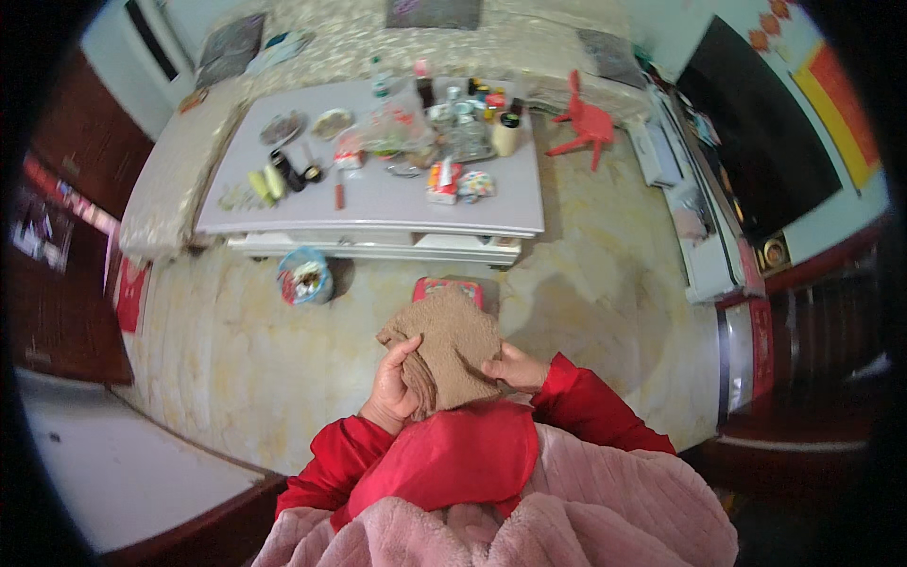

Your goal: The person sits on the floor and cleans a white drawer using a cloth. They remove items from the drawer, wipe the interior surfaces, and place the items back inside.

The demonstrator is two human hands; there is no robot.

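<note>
A folded brown fleecy cloth [453, 347] is held between both hands, just in front of my body. My left hand [397, 383] grips its left side, where several folded layers show, with the thumb on top. On the right edge, my right hand [519, 367] pinches the cloth with its thumb over it, and the fingers beneath are hidden. Below the cloth lies a red apron or cloth [453, 453] over pink plush fabric [602, 489]. Part of a small red stool [471, 289] shows beyond the cloth's far edge.
A low table [397, 205] ahead carries bottles, dishes, tissue packs, a knife [339, 193] and green vegetables [266, 184]. In front of it stands a blue waste bin [328, 280] holding rubbish. A red chair [589, 124] stands to the table's right, near a television [758, 127].
</note>
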